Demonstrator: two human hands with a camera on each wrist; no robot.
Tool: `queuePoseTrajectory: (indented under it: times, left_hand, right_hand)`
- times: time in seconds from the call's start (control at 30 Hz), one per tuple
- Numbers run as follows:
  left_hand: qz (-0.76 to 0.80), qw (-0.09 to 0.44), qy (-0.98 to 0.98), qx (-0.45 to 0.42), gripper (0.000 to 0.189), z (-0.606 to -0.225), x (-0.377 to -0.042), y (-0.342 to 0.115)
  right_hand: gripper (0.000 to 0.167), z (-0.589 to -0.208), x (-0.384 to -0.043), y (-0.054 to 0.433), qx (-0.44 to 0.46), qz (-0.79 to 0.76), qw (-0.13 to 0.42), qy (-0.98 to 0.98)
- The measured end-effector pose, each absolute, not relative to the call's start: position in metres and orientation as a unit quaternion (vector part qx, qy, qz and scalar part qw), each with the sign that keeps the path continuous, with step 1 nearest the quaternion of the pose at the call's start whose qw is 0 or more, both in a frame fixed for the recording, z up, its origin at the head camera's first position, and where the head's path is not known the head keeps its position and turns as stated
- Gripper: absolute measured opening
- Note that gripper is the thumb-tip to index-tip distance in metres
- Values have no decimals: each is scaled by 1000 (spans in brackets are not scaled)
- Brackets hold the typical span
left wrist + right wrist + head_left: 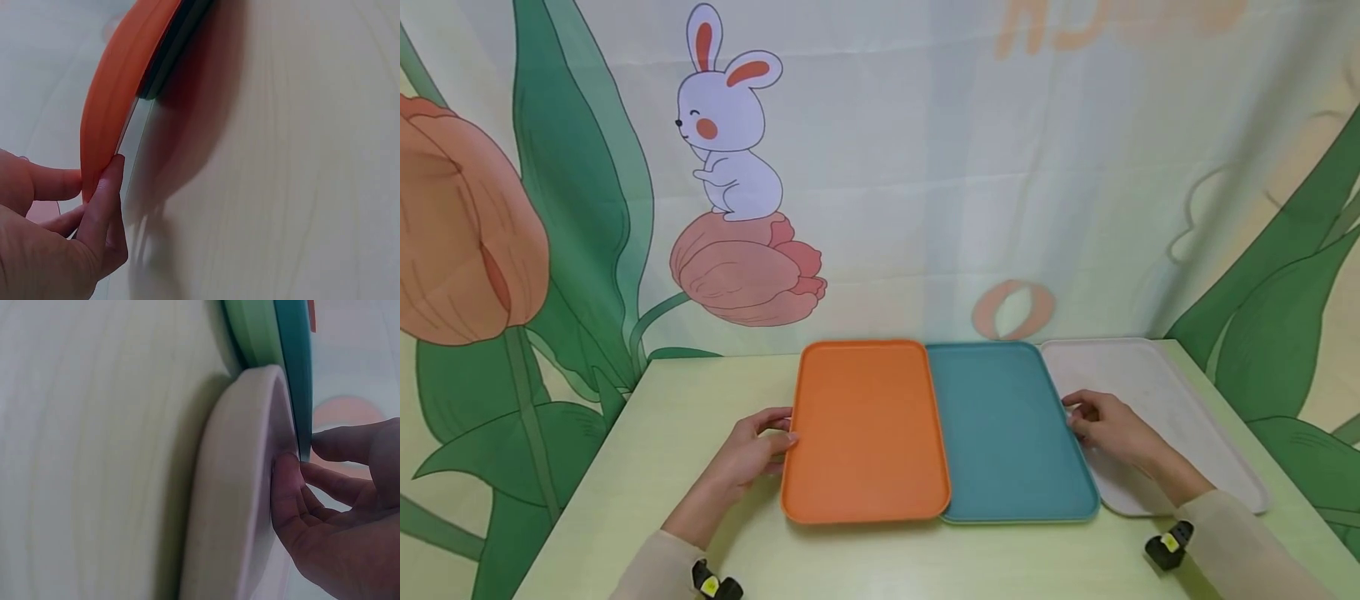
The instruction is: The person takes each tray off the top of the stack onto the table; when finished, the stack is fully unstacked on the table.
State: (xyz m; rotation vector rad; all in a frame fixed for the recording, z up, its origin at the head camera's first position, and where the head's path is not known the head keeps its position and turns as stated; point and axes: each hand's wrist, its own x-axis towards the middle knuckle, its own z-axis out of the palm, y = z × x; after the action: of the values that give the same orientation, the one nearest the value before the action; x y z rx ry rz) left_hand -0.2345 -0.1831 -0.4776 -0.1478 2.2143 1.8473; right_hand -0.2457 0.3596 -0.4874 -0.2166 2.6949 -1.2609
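In the head view my left hand pinches the left rim of an orange tray. The left wrist view shows that rim raised off the table, with its shadow underneath. The orange tray's right side overlaps a teal tray. At the teal tray's right edge, my right hand has its thumb on one side and fingers on the other. Below the teal one, a light green tray shows in the right wrist view. A white tray lies under my right hand, its left edge beneath the teal tray.
All the trays are on a pale wood-grain table. Behind it hangs a curtain printed with a rabbit, tulips and leaves. A small black device sits at my right wrist, and another at my left.
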Motion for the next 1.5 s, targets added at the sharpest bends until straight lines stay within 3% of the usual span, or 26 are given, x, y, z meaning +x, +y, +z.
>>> queuePoseTrajectory:
  times: [0.63,1.17,1.5]
  left_hand:
    - [602,132,786,-56,49,-488,-243,-206]
    - [584,110,803,-57,44,-490,-246,-199]
    - [405,67,912,1,44,-487,-246,-193]
  right_hand:
    - [36,-487,-247,359,-73,-429,84,896]
    - [37,-490,-250,362,-77,-430,84,896]
    - [37,-491,-249,363,-81,-429,79,896]
